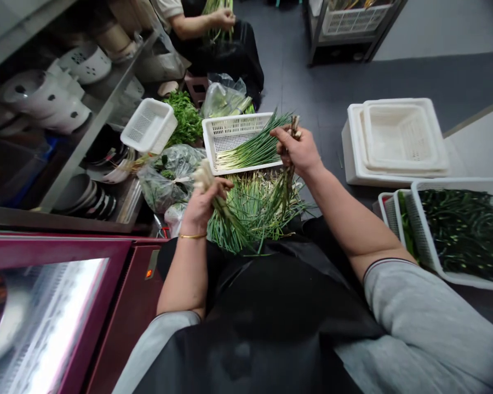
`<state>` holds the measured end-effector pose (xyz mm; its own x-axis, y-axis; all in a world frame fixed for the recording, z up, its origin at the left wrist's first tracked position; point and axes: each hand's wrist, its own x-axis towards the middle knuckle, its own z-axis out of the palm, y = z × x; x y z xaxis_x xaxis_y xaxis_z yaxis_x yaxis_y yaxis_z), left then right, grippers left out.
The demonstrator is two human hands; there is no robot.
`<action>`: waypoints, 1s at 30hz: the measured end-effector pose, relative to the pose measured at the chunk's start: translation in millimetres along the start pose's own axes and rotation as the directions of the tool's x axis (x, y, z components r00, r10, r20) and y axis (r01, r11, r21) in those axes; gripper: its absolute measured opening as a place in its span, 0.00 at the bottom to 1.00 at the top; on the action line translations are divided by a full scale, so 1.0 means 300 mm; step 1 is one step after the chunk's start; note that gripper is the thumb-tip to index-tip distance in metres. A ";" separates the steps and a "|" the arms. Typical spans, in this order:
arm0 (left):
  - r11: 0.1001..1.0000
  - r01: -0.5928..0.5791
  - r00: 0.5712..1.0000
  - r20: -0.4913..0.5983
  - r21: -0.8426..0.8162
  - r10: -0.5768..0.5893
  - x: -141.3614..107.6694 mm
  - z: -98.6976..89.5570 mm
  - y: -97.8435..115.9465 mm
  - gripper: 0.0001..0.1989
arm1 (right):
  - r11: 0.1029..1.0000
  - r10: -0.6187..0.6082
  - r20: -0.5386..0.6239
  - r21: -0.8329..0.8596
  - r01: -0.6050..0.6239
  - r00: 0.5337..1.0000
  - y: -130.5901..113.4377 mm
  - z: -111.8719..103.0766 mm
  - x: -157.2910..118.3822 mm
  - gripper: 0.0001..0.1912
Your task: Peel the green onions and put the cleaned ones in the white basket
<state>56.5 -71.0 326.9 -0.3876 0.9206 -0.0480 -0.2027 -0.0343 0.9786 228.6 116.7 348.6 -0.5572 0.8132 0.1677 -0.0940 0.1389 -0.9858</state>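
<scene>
My left hand (199,209) is closed around a bunch of green onions (204,176), white root ends up and green tops hanging down. My right hand (303,152) grips withered brownish onion leaves (287,189) that dangle below the fingers. Under both hands lies a loose heap of green onions (250,200) in front of my black apron (279,295). Just beyond it stands a white basket (234,125), with neat green onions (254,146) laid in its right part, near my right hand.
Left are a small white basket (150,126), leafy greens (184,117), bagged vegetables (168,178) and a shelf with crockery (45,98). Right are stacked white tubs (398,137) and a basket of dark green vegetables (464,235). Ahead, another person's hand (224,19) holds stalks.
</scene>
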 end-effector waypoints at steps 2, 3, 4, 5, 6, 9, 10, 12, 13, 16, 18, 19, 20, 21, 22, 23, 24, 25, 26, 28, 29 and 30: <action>0.992 -0.051 0.999 -0.022 -0.111 0.049 -0.022 -0.025 0.007 0.25 | 0.991 0.100 -0.051 0.089 -0.095 0.994 0.029 0.000 0.005 0.24; 0.991 -0.020 1.000 -0.017 -0.136 0.018 -0.030 -0.016 -0.004 0.25 | 0.982 0.149 -0.060 0.127 -0.141 0.987 0.047 0.014 0.002 0.24; 0.991 0.033 0.999 -0.013 -0.133 -0.035 -0.034 0.008 -0.024 0.24 | 0.969 0.197 -0.068 0.163 -0.184 0.978 0.066 0.036 -0.005 0.23; 0.990 0.099 0.995 -0.009 -0.104 -0.100 -0.035 0.045 -0.051 0.22 | 0.955 0.240 -0.081 0.199 -0.220 0.967 0.083 0.062 -0.014 0.23; 0.988 0.144 0.989 -0.037 -0.056 -0.146 -0.031 0.089 -0.083 0.20 | 0.940 0.277 -0.098 0.234 -0.248 0.956 0.097 0.090 -0.025 0.23; 0.991 0.066 0.992 -0.119 0.113 -0.053 -0.005 0.216 -0.177 0.20 | 0.906 0.338 -0.172 0.327 -0.270 0.925 0.124 0.163 -0.063 0.23; 0.989 0.020 0.991 -0.133 0.148 0.000 0.005 0.243 -0.200 0.20 | 0.899 0.347 -0.199 0.349 -0.264 0.917 0.127 0.179 -0.074 0.23; 0.983 -0.027 0.989 -0.141 0.179 0.053 0.021 0.263 -0.226 0.19 | 0.886 0.361 -0.235 0.388 -0.253 0.903 0.131 0.196 -0.088 0.23; 0.983 -0.023 0.989 -0.140 0.182 0.050 0.026 0.260 -0.231 0.17 | 0.879 0.369 -0.241 0.404 -0.253 0.898 0.131 0.197 -0.090 0.23; 0.982 0.028 0.990 -0.142 0.185 -0.002 0.032 0.223 -0.224 0.11 | 0.877 0.367 -0.252 0.416 -0.242 0.895 0.119 0.169 -0.073 0.23; 0.987 0.065 0.982 -0.186 0.148 -0.037 0.034 0.195 -0.206 0.11 | 0.916 0.298 -0.278 0.352 -0.192 0.913 0.101 0.127 -0.049 0.22; 0.990 0.084 0.974 -0.218 0.109 -0.059 0.036 0.181 -0.195 0.11 | 0.940 0.248 -0.279 0.300 -0.161 0.928 0.090 0.102 -0.038 0.22; 0.993 0.104 0.965 -0.247 0.060 -0.086 0.039 0.168 -0.181 0.12 | 0.960 0.201 -0.255 0.243 -0.138 0.946 0.079 0.077 -0.031 0.21; 0.992 0.123 0.958 -0.264 0.007 -0.117 0.043 0.155 -0.165 0.13 | 0.974 0.166 -0.203 0.185 -0.129 0.965 0.071 0.057 -0.029 0.21; 0.989 0.140 0.954 -0.264 -0.040 -0.146 0.048 0.143 -0.150 0.13 | 0.981 0.157 -0.119 0.132 -0.141 0.980 0.066 0.043 -0.035 0.21; 0.985 0.154 0.955 -0.244 -0.079 -0.169 0.053 0.133 -0.136 0.14 | 0.981 0.179 0.000 0.082 -0.178 0.984 0.066 0.038 -0.048 0.21; 0.981 0.165 0.959 -0.214 -0.106 -0.185 0.059 0.125 -0.125 0.15 | 0.973 0.222 0.128 0.032 -0.228 0.967 0.072 0.041 -0.067 0.22; 0.978 0.172 0.964 -0.185 -0.121 -0.192 0.065 0.119 -0.118 0.15 | 0.961 0.271 0.244 -0.019 -0.274 0.931 0.084 0.053 -0.092 0.22; 0.977 0.173 0.967 -0.165 -0.125 -0.192 0.070 0.116 -0.116 0.16 | 0.949 0.311 0.330 -0.066 -0.307 0.891 0.100 0.069 -0.119 0.22; 0.980 0.164 0.969 -0.169 -0.112 -0.181 0.079 0.117 -0.123 0.17 | 0.937 0.348 0.394 -0.122 -0.327 0.851 0.136 0.106 -0.166 0.20; 0.982 0.156 0.966 -0.190 -0.105 -0.174 0.080 0.118 -0.131 0.18 | 0.938 0.346 0.382 -0.124 -0.324 0.857 0.152 0.119 -0.182 0.20; 0.984 0.148 0.963 -0.213 -0.102 -0.167 0.080 0.119 -0.140 0.19 | 0.939 0.342 0.352 -0.105 -0.327 0.871 0.163 0.127 -0.191 0.20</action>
<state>88.0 -33.6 292.0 -0.5305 0.8093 -0.2522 -0.3488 0.0627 0.9351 224.4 55.1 290.7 -0.8077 0.5575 -0.1917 0.1805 -0.0756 -0.9807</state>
